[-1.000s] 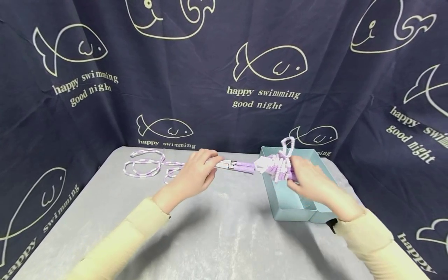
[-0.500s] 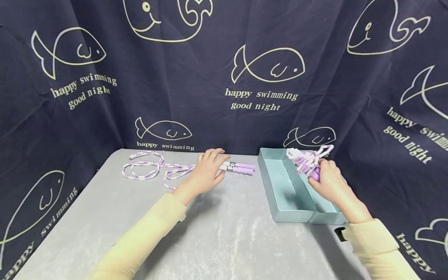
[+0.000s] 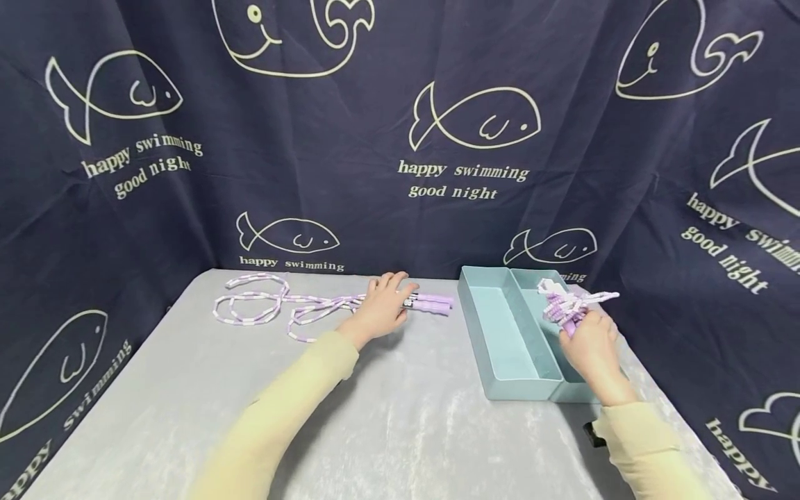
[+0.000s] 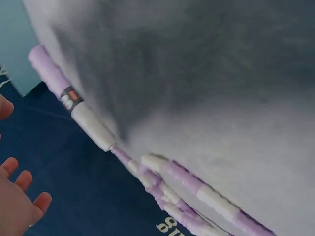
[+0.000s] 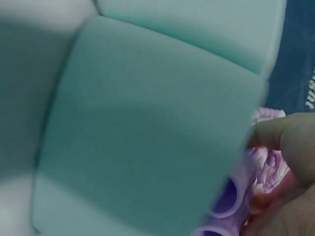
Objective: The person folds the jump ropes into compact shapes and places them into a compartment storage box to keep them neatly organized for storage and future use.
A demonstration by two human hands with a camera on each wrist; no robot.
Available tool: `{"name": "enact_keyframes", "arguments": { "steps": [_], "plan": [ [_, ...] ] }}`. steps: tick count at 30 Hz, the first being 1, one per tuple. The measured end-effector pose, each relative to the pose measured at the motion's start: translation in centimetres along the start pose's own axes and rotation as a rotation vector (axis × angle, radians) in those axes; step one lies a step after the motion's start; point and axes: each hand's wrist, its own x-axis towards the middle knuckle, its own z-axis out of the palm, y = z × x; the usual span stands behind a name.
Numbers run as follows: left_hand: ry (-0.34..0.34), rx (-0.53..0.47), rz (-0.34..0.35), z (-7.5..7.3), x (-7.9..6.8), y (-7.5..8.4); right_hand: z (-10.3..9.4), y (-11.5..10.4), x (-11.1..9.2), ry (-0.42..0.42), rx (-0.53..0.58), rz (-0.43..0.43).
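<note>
My right hand (image 3: 592,345) grips a bundled purple-and-white beaded jump rope (image 3: 558,305) over the right compartment of a teal divided box (image 3: 521,390). In the right wrist view, hollow purple handle ends (image 5: 239,189) show beside the hand, partly hidden by the box wall. A second jump rope (image 3: 431,305) lies loose on the table, its handles together and pointing at the box. My left hand (image 3: 378,309) hovers at those handles, covering part of them in the head view. The left wrist view shows its fingers (image 4: 43,200) spread, apart from the handle (image 4: 91,125).
The loose rope's cord (image 3: 250,321) spreads in loops across the back left of the grey-covered table (image 3: 406,430). The box's left compartment (image 3: 506,333) has bare walls and floor. A dark printed curtain (image 3: 362,173) stands behind and at both sides.
My right hand has carried the bundled jump rope rightward and lower, to over the right compartment. My left hand has shifted right along the loose jump rope towards its purple handle ends.
</note>
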Motion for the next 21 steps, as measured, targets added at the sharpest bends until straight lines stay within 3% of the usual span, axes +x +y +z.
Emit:
{"name": "enact_keyframes", "arguments": {
  "steps": [4,11,18,21],
  "plan": [
    [-0.057,0.024,0.027,1.2,1.0,0.3,1.0,0.3,-0.3,-0.08,-0.049,0.096],
    [-0.204,0.068,0.018,3.3,2.0,0.2,2.3,0.4,-0.3,-0.259,-0.019,0.36],
    [-0.341,0.086,-0.092,4.6,2.8,-0.2,3.9,1.2,0.0,-0.362,-0.015,0.392],
    [-0.369,0.07,-0.125,4.7,3.0,-0.2,4.3,1.5,0.0,-0.389,-0.021,0.381]
  ]
}}
